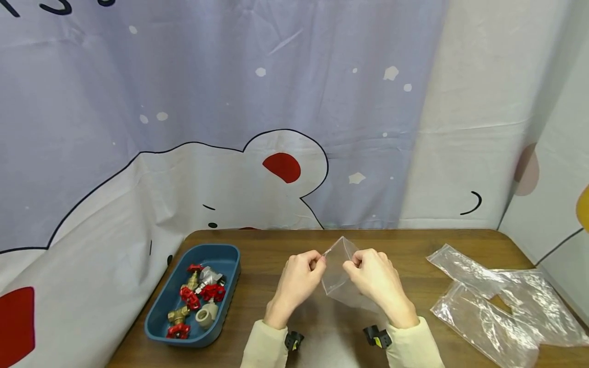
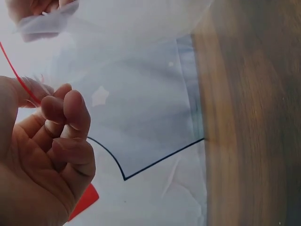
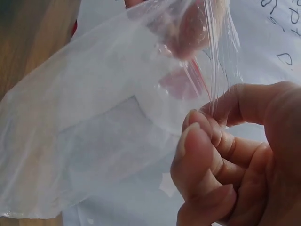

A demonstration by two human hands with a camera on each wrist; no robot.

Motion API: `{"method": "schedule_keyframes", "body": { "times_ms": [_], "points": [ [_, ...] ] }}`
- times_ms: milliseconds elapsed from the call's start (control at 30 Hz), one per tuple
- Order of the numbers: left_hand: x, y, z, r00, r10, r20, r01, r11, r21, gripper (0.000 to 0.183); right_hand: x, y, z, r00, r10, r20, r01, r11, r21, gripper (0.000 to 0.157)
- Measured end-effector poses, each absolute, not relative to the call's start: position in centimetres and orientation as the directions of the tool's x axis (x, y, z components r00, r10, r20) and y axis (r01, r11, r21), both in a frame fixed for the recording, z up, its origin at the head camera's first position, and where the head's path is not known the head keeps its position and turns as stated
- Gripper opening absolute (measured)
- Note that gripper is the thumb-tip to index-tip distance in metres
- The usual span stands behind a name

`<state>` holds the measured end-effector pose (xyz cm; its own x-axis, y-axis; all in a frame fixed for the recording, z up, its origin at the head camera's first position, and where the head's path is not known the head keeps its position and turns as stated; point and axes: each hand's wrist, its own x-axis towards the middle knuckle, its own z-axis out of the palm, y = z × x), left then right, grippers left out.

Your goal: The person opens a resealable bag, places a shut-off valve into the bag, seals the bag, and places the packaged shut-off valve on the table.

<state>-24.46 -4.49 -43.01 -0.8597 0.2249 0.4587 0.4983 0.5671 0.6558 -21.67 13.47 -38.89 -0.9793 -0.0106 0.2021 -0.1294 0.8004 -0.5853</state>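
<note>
A clear zip-lock bag is held up above the table between the two hands, its mouth spread apart at the top. My left hand pinches one side of the mouth between thumb and fingers. On the opposite side, my right hand pinches the rim in the same way. A thin red line runs along the seal of the bag, seen beside the left fingers in the left wrist view. In the right wrist view the bag hangs away from the hand, see-through, with nothing visible inside.
On the left stands a blue tray with several red-handled valves and pale pipe fittings. Several flat clear bags lie overlapping at the right. Behind the wooden table hangs a printed curtain.
</note>
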Motion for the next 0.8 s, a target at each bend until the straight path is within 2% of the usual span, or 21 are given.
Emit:
{"method": "schedule_keyframes", "body": {
  "times_ms": [367,800],
  "points": [
    [-24.8,-5.8,-42.8,-0.873,0.209,0.442,0.471,0.597,0.649,0.025,-21.2,15.0,-38.0,-0.986,-0.022,0.165,-0.112,0.819,-0.563,0.026],
    [-25.0,-6.3,-42.8,-0.879,0.202,0.432,0.455,0.624,0.635,0.019,-21.1,16.7,-37.8,-0.991,-0.007,0.135,-0.080,0.834,-0.545,0.025]
  ]
}}
